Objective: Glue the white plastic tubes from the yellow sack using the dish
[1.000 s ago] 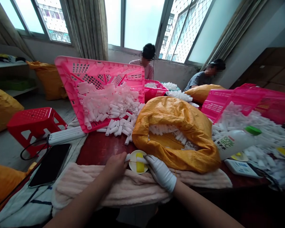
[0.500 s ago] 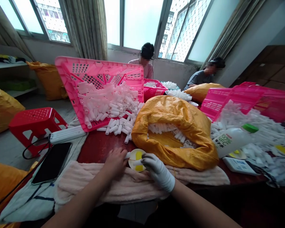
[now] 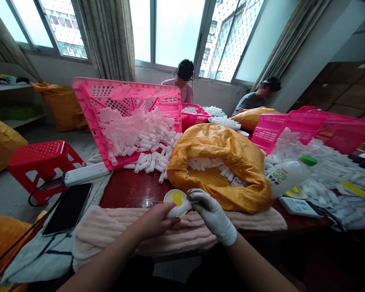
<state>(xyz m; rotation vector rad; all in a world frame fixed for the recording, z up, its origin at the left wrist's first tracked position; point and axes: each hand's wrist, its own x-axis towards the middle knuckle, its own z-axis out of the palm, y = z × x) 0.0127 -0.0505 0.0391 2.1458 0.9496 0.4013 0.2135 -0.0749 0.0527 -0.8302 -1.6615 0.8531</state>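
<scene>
Two hands meet over the near edge of the table in the head view. The left hand (image 3: 156,221) is bare, and the right hand (image 3: 213,215) wears a white glove. Together they make a closed grip on one short white tube (image 3: 178,210), which lies tilted between them, with its higher end toward the gloved hand. Just beyond the grip stands a small round dish with yellow inside (image 3: 174,197). Under the grip lies a soft pink towel (image 3: 109,239), on a dark red wooden table (image 3: 124,192). Right of the grip sits an open orange woven sack (image 3: 222,150) with white tubes inside. Left of the grip lies a black smartphone (image 3: 67,209), and farther left is a red plastic stool (image 3: 39,166) on the floor. Far beyond the grip, a tilted pink plastic basket (image 3: 124,87) holds a heap of white tubes. Right of the sack are a plastic bottle with a green cap (image 3: 287,176) and a white flat device (image 3: 296,207). Two co-workers (image 3: 179,81) (image 3: 255,97) sit by the windows at the back.
</scene>
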